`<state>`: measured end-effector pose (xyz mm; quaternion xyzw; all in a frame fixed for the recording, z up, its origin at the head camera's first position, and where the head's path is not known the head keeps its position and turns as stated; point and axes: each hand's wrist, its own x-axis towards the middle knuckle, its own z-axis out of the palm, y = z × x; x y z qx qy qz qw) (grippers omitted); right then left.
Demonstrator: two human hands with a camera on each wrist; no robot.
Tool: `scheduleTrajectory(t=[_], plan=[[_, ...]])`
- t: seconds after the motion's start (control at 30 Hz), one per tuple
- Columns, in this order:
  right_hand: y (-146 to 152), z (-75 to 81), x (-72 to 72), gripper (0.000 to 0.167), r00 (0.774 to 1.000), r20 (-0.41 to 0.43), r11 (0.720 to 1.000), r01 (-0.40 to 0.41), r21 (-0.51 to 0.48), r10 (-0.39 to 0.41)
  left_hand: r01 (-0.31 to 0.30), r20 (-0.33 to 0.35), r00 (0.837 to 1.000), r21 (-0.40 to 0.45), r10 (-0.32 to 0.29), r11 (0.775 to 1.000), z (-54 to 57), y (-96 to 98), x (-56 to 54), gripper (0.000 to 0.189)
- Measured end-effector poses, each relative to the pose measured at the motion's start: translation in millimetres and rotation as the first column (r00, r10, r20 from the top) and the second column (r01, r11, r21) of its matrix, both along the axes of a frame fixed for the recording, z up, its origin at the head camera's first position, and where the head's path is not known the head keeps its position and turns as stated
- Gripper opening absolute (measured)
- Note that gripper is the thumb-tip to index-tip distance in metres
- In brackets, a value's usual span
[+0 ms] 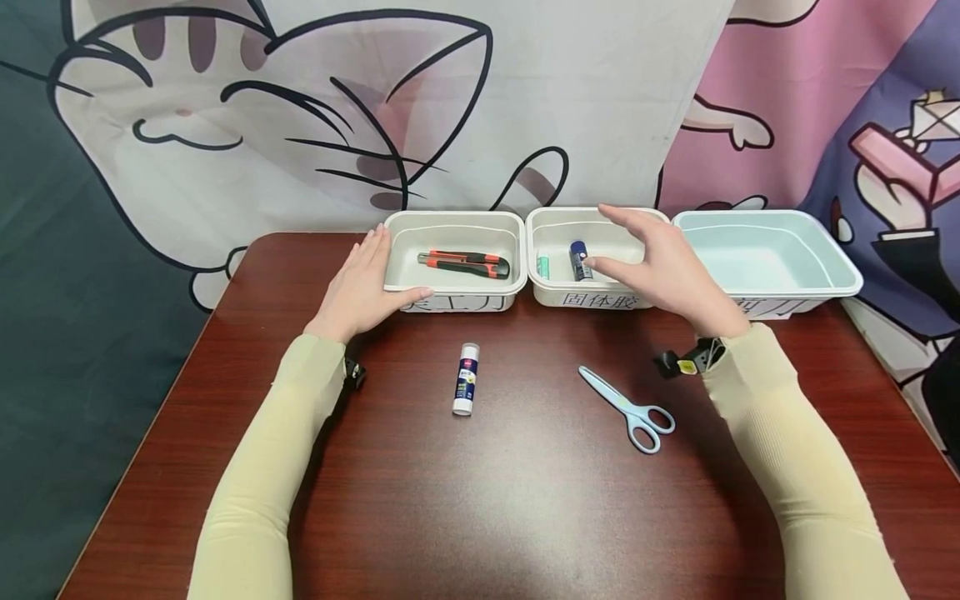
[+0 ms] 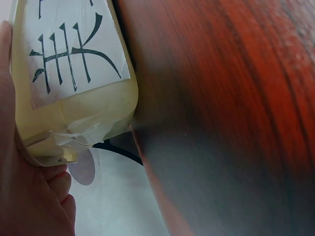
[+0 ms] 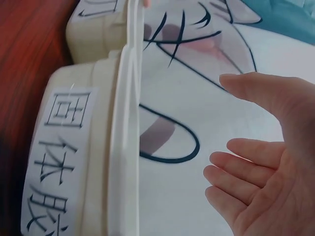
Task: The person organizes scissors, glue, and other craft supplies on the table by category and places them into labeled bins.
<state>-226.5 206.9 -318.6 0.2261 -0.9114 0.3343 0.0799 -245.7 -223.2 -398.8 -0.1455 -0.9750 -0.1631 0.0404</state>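
Note:
My left hand (image 1: 358,283) rests against the left end of the left white bin (image 1: 517,250), with its thumb along the front rim and its fingers extended by the side wall. Inside lie red-and-black utility knives (image 1: 465,265). Over the right part of the middle white bin (image 1: 551,292) is my right hand (image 1: 667,267), thumb and fingers spread apart. The right wrist view shows nothing between those fingers (image 3: 246,172). A green glue stick (image 1: 543,267) and a dark blue glue stick (image 1: 580,261) lie in that middle bin.
A white-and-blue glue stick (image 1: 466,379) lies on the brown table (image 1: 390,500). Light blue scissors (image 1: 630,410) are to its right, blades pointing to the upper left. The pale blue bin (image 1: 780,250) ends the row at right. A printed curtain (image 1: 585,83) hangs behind.

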Motion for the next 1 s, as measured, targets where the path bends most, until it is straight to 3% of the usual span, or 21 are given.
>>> scheduleTrajectory(t=[0.3, 0.57, 1.0], plan=[[-16, 9.8, 15.2, 0.069, 0.992, -0.104, 0.997, -0.075, -0.031, 0.071, -0.001, 0.007, 1.0, -0.001, 0.001, 1.0, 1.3, 0.2, 0.9, 0.124], [-35, 10.4, 28.5, 0.069, 0.979, -0.137, 0.987, -0.156, -0.034, 0.15, -0.003, 0.007, 1.0, -0.005, 0.003, 1.0, 0.4, -0.2, 0.2, 0.123], [-66, 3.5, 49.2, 0.073, 0.962, -0.042, 0.962, -0.271, -0.041, 0.27, -0.001, 0.007, 1.0, 0.0, 0.001, 1.0, 0.9, 0.0, 0.6, 0.123]])
